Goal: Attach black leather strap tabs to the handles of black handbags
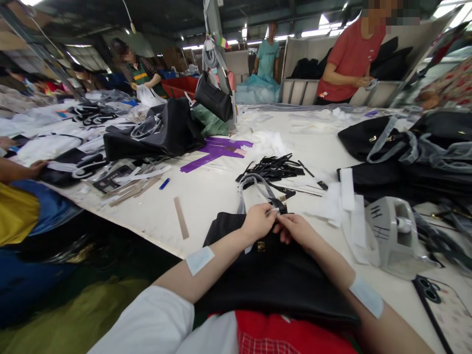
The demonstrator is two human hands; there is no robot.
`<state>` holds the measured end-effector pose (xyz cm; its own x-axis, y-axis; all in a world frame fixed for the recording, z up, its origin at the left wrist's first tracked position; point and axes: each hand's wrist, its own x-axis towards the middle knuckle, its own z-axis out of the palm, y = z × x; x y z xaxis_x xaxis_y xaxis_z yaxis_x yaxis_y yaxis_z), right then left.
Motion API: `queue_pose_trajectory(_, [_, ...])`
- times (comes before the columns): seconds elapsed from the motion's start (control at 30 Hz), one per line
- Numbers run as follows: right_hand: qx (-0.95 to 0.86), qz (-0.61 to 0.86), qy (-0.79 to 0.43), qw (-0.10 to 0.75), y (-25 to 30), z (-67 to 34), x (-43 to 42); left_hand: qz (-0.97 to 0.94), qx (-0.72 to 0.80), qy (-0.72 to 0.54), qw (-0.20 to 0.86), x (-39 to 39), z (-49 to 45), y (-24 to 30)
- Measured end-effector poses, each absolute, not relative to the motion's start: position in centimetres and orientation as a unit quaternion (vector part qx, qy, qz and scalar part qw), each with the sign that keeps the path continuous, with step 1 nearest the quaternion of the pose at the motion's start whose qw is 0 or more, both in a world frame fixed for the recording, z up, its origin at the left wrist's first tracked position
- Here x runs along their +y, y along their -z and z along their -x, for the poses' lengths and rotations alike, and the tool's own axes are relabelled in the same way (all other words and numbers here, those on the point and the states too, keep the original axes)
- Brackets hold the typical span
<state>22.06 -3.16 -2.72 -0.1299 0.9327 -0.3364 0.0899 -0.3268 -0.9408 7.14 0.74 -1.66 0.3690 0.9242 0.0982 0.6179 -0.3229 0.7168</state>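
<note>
A black handbag [280, 280] with a small gold clasp [261, 246] lies in front of me, over the table's edge and against my body. Its handle [254, 179], wrapped in clear film, arches up beyond my fingers. My left hand [260, 220] is closed at the bag's top, pinching a small white piece [275, 210]. Beside it my right hand [297, 228] is also closed, fingertips meeting near the left ones at a black strap end [282, 208]. What the right fingers grip is hidden.
A pile of black straps [275, 168] lies just beyond the bag. To the right stand a tape dispenser [393, 236], a phone [442, 309] and black bags [413, 147]. Purple strips [217, 151] and another black bag [158, 132] are left. Several people work around the table.
</note>
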Motion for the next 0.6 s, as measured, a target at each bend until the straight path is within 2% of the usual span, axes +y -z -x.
queue_pose_trajectory(0.27, [-0.419,0.561,-0.582,0.414,4.3,-21.8,-2.7,-0.821,0.475,-0.224,0.223,-0.1,-7.4,2.4])
queue_pose_trajectory(0.47, [-0.414,0.580,-0.552,0.433,4.1,-21.6,-2.8,-0.878,0.454,-0.116,0.096,-1.3,-7.5,1.5])
queue_pose_trajectory(0.6, [-0.402,0.576,-0.557,0.443,4.0,-21.4,-3.0,-0.903,0.420,-0.071,0.058,-2.0,-7.5,1.6])
